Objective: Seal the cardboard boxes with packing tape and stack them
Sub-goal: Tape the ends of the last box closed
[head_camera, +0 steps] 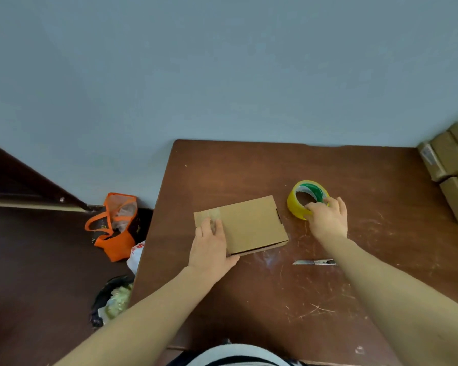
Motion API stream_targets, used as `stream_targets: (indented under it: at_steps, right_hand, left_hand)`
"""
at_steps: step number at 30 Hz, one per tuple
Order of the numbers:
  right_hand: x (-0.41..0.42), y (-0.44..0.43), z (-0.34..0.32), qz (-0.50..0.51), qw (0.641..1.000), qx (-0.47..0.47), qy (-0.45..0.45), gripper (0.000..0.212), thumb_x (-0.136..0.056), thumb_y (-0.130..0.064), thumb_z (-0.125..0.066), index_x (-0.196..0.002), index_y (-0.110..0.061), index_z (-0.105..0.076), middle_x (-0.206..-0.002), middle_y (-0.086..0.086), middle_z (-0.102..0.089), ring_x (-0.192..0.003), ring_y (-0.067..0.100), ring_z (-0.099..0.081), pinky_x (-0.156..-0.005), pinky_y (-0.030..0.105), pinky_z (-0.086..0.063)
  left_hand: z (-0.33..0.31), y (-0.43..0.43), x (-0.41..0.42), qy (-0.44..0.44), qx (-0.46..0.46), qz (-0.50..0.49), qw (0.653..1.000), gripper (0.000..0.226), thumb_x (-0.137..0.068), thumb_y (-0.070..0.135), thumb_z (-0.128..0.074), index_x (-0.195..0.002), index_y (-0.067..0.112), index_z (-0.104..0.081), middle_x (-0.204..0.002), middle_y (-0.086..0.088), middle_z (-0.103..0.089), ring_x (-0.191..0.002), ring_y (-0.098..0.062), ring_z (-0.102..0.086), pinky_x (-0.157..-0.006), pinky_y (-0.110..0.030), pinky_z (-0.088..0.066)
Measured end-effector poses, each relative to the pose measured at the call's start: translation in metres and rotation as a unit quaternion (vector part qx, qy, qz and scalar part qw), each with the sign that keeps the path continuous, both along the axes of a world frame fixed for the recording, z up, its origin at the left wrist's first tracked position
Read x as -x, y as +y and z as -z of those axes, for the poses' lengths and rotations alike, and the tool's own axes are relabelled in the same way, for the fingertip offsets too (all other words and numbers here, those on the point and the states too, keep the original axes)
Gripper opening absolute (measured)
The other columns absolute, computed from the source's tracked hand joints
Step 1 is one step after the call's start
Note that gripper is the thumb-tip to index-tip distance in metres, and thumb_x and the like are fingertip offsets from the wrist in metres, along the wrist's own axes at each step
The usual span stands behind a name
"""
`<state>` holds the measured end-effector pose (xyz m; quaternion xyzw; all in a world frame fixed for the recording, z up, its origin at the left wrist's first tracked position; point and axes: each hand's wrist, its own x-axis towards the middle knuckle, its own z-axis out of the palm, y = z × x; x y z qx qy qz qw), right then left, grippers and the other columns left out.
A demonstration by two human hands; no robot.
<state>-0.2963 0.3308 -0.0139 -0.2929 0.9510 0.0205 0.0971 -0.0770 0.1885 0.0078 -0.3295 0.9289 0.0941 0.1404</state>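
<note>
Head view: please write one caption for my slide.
The left hand presses a cardboard box on the table while the right hand grips the yellow tape roll; a utility knife lies nearby.

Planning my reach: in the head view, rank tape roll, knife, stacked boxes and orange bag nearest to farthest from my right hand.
1. Tape roll, held by the right hand.
2. Knife, on the table, nearer the person.
3. Stacked boxes, far right edge.
4. Orange bag, on the floor, left.

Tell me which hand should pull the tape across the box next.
Probably the right hand: it grips the tape roll just right of the cardboard box, while the left hand rests on the box's left end, steadying it.
</note>
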Motion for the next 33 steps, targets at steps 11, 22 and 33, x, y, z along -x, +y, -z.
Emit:
stream_targets:
  at_steps: [11, 22, 33]
  right_hand:
    - [-0.036, -0.024, -0.070, 0.052, 0.847, 0.452, -0.275, 0.023, -0.093, -0.011, -0.059, -0.115, -0.005, -0.063, -0.107, 0.007, -0.066, -0.097, 0.019, -0.060, -0.086, 0.028, -0.046]
    - [-0.060, -0.039, -0.097, 0.037, 0.830, 0.495, -0.254, 0.009, -0.093, -0.011, -0.057, -0.100, -0.015, -0.062, -0.085, -0.009, -0.057, -0.073, -0.001, -0.050, -0.061, 0.005, -0.038]
    - [-0.073, -0.039, -0.116, 0.029, 0.824, 0.500, -0.266, 0.011, -0.094, -0.014, -0.057, -0.083, -0.014, -0.059, -0.076, 0.000, -0.053, -0.066, 0.009, -0.046, -0.056, 0.011, -0.037]
  left_hand:
    - [-0.083, -0.013, 0.097, 0.322, -0.249, -0.072, 0.910, 0.062, -0.091, 0.015, -0.054, -0.148, 0.014, -0.032, -0.135, -0.007, -0.033, -0.126, -0.022, -0.037, -0.109, -0.036, -0.033]
    - [-0.111, -0.032, 0.096, 0.379, -0.172, 0.015, 0.909, 0.033, -0.087, 0.024, -0.067, -0.119, 0.014, -0.067, -0.115, 0.002, -0.055, -0.107, -0.014, -0.053, -0.086, -0.017, -0.035]
    - [-0.126, -0.040, 0.093, 0.320, -0.048, 0.129, 0.937, 0.017, -0.099, 0.027, -0.045, -0.100, 0.017, -0.058, -0.104, -0.002, -0.056, -0.093, -0.021, -0.056, -0.078, -0.033, -0.045]
